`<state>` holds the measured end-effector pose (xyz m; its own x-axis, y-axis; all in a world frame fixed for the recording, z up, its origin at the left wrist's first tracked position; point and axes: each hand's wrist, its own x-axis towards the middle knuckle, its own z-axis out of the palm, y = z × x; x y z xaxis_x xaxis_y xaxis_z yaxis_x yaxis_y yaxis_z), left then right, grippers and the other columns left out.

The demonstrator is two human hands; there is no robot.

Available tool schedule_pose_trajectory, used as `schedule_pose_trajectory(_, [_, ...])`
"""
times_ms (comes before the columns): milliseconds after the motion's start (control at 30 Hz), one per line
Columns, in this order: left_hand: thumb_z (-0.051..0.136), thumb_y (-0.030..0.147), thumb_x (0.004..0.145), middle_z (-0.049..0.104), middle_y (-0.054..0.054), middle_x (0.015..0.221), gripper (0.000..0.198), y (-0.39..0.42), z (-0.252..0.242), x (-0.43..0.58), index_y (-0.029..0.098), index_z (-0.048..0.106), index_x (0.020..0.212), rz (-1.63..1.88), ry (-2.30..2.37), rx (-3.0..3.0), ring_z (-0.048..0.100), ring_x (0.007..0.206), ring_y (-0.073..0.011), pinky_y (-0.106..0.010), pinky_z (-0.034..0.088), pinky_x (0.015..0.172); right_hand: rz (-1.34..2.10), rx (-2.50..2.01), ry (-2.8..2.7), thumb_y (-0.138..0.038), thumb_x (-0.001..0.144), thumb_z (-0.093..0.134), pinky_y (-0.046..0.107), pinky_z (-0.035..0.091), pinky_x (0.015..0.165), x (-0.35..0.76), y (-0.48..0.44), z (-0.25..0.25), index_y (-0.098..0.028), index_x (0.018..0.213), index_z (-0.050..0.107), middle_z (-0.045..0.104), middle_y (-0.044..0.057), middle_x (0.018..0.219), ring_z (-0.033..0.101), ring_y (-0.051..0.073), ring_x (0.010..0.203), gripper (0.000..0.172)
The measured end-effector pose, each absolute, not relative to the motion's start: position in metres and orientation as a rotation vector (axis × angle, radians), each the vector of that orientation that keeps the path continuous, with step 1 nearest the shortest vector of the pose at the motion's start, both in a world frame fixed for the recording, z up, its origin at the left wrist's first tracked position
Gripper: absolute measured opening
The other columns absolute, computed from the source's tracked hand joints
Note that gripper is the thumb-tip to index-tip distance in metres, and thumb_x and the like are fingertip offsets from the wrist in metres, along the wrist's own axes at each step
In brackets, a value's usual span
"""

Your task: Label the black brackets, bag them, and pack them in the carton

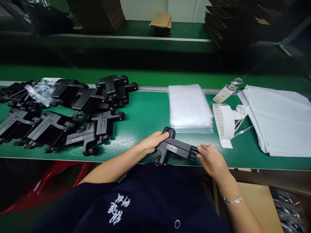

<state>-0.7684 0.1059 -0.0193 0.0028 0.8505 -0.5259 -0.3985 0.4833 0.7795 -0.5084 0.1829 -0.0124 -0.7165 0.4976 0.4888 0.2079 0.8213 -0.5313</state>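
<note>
A black device with a pale label on its side (178, 147) is held over the front edge of the green bench (143, 113). My left hand (153, 141) grips its left end, the thumb lying across the top. At the other end, the fingers of my right hand (209, 158) pinch the black knob part. Just beyond the device lies a stack of clear plastic bags (190, 106). More black devices, some lettered BOSCH (104, 124), are piled at the left of the bench.
A white bottle with its lid flipped up (224, 94), a curled label strip (224, 121) and tweezers (243, 131) lie right of the bags. White sheets (279, 119) are stacked far right. Cardboard (161, 21) stands on the shelf behind. A red stool (53, 184) is below left.
</note>
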Motion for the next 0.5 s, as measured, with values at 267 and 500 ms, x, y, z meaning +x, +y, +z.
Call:
schedule_pose_trajectory(267, [0.082, 0.061, 0.056, 0.066, -0.012, 0.114, 0.087, 0.089, -0.008, -0.765, 0.018, 0.048, 0.124, 1.325, 1.326, 1.294, 0.062, 0.106, -0.0279, -0.041, 0.045, 0.097, 1.406, -0.847, -2.006, -0.055, 0.082, 0.064, 0.039, 0.057, 0.084, -0.519, 0.179, -0.039, -0.023, 0.136, 0.043, 0.063, 0.014, 0.122, 0.066, 0.025, 0.105, 0.067])
schedule_pose_trajectory(500, [0.058, 0.055, 0.085, 0.069, -0.014, 0.116, 0.043, 0.078, -0.013, -0.776, 0.021, 0.063, 0.11, 1.142, 1.229, 1.782, 0.06, 0.118, -0.0253, -0.05, 0.026, 0.115, 1.322, -0.912, -2.02, -0.046, 0.074, 0.075, 0.05, 0.049, 0.098, -0.526, 0.181, -0.051, -0.025, 0.123, 0.056, 0.065, 0.012, 0.122, 0.062, 0.028, 0.113, 0.057])
